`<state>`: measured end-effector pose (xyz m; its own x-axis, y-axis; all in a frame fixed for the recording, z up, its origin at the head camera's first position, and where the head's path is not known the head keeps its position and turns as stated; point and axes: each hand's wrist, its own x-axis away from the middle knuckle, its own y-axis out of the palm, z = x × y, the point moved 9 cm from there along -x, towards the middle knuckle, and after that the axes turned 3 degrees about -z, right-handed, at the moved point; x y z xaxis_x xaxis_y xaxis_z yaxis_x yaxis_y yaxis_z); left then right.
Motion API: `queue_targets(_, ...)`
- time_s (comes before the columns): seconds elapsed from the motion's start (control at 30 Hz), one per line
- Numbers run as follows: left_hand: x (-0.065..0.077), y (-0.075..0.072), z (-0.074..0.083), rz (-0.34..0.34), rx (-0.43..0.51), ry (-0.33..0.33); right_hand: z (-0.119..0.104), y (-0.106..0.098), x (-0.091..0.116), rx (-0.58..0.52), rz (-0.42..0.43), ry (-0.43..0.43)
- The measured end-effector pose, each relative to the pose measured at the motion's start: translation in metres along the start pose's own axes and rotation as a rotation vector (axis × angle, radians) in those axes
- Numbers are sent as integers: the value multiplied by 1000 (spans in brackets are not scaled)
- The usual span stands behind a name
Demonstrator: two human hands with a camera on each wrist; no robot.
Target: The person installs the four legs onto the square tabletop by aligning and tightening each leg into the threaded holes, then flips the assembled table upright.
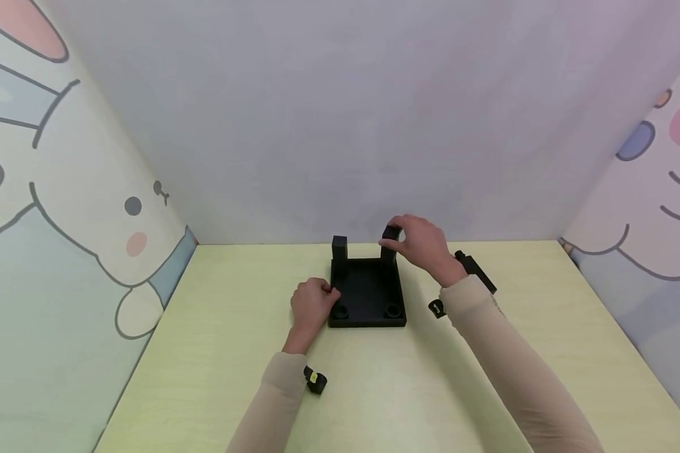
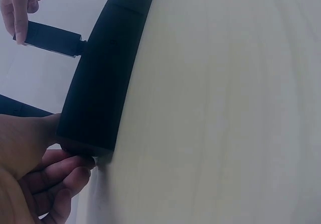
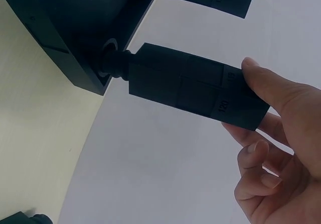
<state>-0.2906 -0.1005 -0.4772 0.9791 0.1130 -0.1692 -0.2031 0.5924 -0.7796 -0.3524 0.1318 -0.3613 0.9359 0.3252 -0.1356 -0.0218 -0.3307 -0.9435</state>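
A black square base (image 1: 368, 292) lies on the table, with round sockets at its near corners. One black leg (image 1: 339, 251) stands upright at its far left corner. At the far right corner, my right hand (image 1: 422, 245) pinches the top of a second black leg (image 3: 185, 83) between thumb and fingers. That leg's narrow ribbed end sits at the socket (image 3: 109, 48); part of the ribbed neck still shows. My left hand (image 1: 313, 305) grips the base's left edge, thumb over the rim and fingers on the outer side (image 2: 55, 184).
Another black leg (image 1: 476, 272) lies on the pale wooden table (image 1: 232, 352), right of the base and beyond my right wrist. A grey-white wall (image 1: 345, 126) rises behind the table, and printed cartoon panels (image 1: 79, 220) flank it.
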Motion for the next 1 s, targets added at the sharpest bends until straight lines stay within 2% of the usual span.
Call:
queue_targets(0.4, -2, 1, 0, 2, -8, 15, -7, 3, 1, 11, -16, -51)
queue_targets(0.6, -2, 1, -1, 2, -10, 12, -10, 8, 3, 27, -61, -76)
queue_targets(0.7, -2, 1, -1, 5, -10, 13, -8, 10, 3, 19, -65, -68)
queue_targets(1.0, -2, 2, -2, 4, -3, 4, 6, 19, -6, 38, 7, 10)
